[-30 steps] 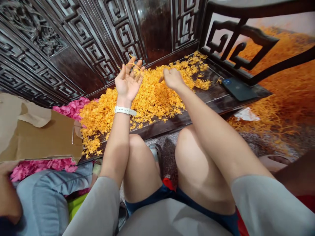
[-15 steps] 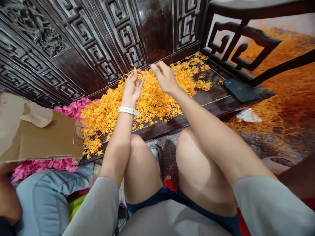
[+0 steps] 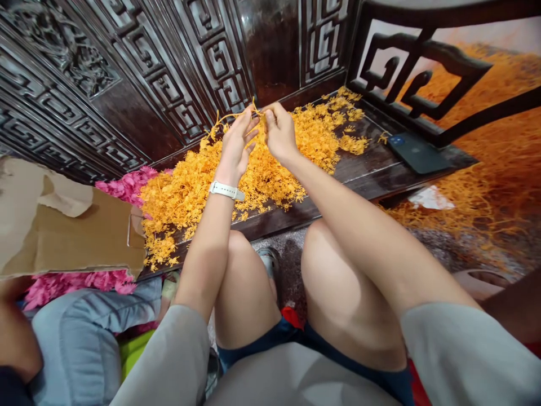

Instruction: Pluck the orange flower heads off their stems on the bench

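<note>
Above a heap of small yellow-orange artificial flowers [image 3: 181, 194] on the dark wooden bench, my two hands are close together. A thin orange plastic stem [image 3: 230, 116] crosses the fingertips of my left hand [image 3: 237, 144], pinched there, while its other fingers are loosely spread. A pale watch band circles that wrist. My right hand [image 3: 280, 134] has its thumb and fingers pinched at the stem's right end, just beside the left fingertips. What exactly lies between the right fingertips is too small to make out clearly.
A carved dark backrest [image 3: 270, 51] rises behind the heap. A phone [image 3: 418, 153] lies on the bench at right, with piled orange strands [image 3: 499, 169] beyond the armrest. Pink flowers [image 3: 127, 186] and a cardboard box [image 3: 84, 237] are at left, beside another person's jeans [image 3: 80, 332].
My left hand has moved right and slightly up with the stem. The gap between my hands has narrowed, and the right fingertips are now at the stem.
</note>
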`<state>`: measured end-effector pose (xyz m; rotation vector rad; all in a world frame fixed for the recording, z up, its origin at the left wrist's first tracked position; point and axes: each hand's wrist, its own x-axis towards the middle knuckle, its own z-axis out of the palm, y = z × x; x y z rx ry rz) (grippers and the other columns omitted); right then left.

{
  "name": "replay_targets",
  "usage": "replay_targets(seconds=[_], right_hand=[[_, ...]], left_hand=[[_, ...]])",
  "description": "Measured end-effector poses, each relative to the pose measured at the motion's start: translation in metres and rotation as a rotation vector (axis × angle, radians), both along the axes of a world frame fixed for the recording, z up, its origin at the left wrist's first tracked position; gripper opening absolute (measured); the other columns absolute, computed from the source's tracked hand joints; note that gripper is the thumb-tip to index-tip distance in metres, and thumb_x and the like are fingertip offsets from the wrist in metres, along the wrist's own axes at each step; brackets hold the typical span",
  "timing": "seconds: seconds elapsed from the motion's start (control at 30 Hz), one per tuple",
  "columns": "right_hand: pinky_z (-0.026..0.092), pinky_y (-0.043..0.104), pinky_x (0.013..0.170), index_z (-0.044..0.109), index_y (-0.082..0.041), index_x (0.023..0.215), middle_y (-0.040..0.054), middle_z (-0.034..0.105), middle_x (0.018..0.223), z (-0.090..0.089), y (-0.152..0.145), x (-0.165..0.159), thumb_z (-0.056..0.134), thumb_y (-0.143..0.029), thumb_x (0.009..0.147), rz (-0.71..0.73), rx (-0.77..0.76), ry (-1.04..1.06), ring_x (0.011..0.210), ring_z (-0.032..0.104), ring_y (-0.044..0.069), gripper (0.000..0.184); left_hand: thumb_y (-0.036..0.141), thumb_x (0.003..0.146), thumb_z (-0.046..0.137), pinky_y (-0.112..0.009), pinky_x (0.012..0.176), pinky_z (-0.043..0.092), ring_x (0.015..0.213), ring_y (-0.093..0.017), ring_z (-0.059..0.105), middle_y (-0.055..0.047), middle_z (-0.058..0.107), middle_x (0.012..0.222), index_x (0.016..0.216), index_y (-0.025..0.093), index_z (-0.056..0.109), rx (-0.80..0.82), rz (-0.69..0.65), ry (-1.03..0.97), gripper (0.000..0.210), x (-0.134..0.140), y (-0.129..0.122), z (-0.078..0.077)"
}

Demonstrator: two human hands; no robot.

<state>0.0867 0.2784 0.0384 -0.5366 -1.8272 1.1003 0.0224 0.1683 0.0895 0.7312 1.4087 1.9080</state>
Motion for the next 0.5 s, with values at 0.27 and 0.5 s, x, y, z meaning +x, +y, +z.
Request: replay_targets(seconds=[0.27, 0.5], right_hand=[[0.059, 0.030, 0.067, 0.056, -0.023, 0.101, 0.0014, 0.053, 0.081, -0.005, -0.003, -0.005, 0.038, -0.071, 0.111, 0.177, -0.391, 0.020, 0.073, 0.061, 0.016, 0.053], [0.058, 0.028, 0.068, 0.050, -0.023, 0.093, 0.0023, 0.050, 0.084, -0.015, -0.002, -0.015, 0.035, -0.078, 0.107, 0.067, -0.349, -0.013, 0.080, 0.062, 0.017, 0.059]], left_hand=[[0.046, 0.103, 0.074, -0.033, 0.088, 0.056, 0.110, -0.023, 0.072, -0.008, 0.069, 0.120, 0.132, 0.026, 0.069, -0.121, 0.052, 0.120, 0.035, -0.003, 0.012, -0.017], [0.059, 0.097, 0.076, -0.029, 0.073, 0.055, 0.100, -0.022, 0.071, -0.006, 0.068, 0.099, 0.112, 0.028, 0.066, -0.081, 0.163, 0.257, 0.036, -0.011, 0.028, -0.044]])
